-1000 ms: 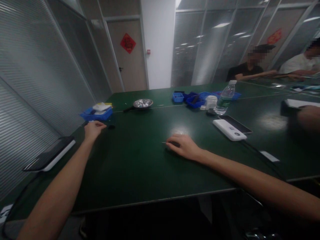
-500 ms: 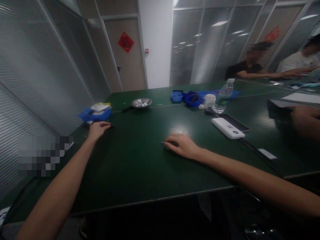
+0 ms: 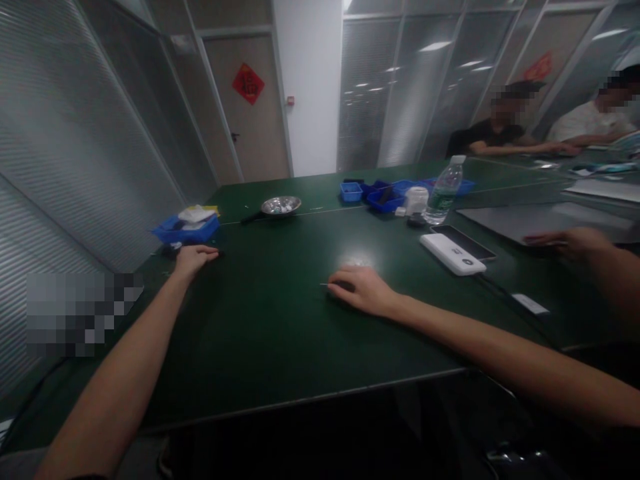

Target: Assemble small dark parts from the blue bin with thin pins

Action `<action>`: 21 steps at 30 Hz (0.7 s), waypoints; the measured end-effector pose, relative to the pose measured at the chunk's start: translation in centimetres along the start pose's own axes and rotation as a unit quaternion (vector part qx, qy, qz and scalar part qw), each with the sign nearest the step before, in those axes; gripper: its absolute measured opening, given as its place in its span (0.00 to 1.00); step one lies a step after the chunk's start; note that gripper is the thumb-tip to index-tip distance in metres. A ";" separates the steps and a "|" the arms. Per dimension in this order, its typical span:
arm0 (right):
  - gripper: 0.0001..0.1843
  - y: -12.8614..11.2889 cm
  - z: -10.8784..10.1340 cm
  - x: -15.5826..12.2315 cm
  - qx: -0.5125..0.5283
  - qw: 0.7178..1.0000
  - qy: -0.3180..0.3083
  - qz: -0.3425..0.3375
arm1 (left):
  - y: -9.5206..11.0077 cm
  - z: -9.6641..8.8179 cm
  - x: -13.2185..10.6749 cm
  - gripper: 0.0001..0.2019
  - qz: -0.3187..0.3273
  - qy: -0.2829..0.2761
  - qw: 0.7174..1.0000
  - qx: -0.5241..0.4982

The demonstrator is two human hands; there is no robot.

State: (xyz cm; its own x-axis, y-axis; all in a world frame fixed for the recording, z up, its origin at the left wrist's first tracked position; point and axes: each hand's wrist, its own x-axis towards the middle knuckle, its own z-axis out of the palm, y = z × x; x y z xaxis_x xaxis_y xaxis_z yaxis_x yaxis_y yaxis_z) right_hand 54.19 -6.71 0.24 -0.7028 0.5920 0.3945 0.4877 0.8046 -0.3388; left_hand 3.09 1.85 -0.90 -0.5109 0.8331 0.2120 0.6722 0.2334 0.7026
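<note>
My left hand (image 3: 193,261) is on the left side of the green table (image 3: 270,320), just in front of a blue tray. Its thumb and fingers are pinched together, with a small dark bit (image 3: 221,254) at the tips that is too small to name. Near the middle of the table rests my right hand (image 3: 361,288), fingers curled and closed. A thin, pale, needle-like piece (image 3: 323,285) sticks out to the left from its fingertips; the rest is hidden in the grip.
The blue tray (image 3: 187,231) holds white packets. Farther back are a metal dish (image 3: 281,207), small blue bins (image 3: 351,193), a white jar (image 3: 416,200) and a water bottle (image 3: 444,193). At right lie a white power bank (image 3: 453,255), a phone (image 3: 464,242) and a co-worker's hand (image 3: 575,241) on a flat grey laptop (image 3: 555,220).
The co-worker's dark laptop part at right has come down flat, and that person's hand now lies on its near edge. My hands hold almost the same pose; the view shifts slightly.
</note>
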 end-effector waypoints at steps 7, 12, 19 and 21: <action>0.15 0.0 -0.1 0.0 -0.002 1.000 -0.003 0.001 | 0.6 0.7 -0.8 0.12 -0.047 0.026 0.998 -0.037; 0.16 -0.1 -0.2 0.0 -0.007 1.000 -0.014 0.005 | 0.7 0.6 -1.3 0.13 -0.025 0.018 0.999 -0.028; 0.17 -0.2 -0.2 0.0 -0.003 1.000 -0.017 0.003 | 0.1 1.1 -1.7 0.17 0.144 -0.003 0.977 0.156; 0.17 -0.2 -0.2 0.0 -0.006 1.000 -0.019 0.001 | 0.3 1.5 -2.2 0.21 0.214 -0.017 0.948 0.235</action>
State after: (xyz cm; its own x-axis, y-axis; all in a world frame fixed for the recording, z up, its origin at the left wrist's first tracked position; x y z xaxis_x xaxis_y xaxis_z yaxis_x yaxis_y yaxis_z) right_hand 54.20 -6.85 0.47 -0.7212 0.5917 0.3603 0.4951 0.8040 -0.3292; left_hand 5.21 0.85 -2.17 -0.1253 0.9154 0.3825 0.9825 0.0611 0.1757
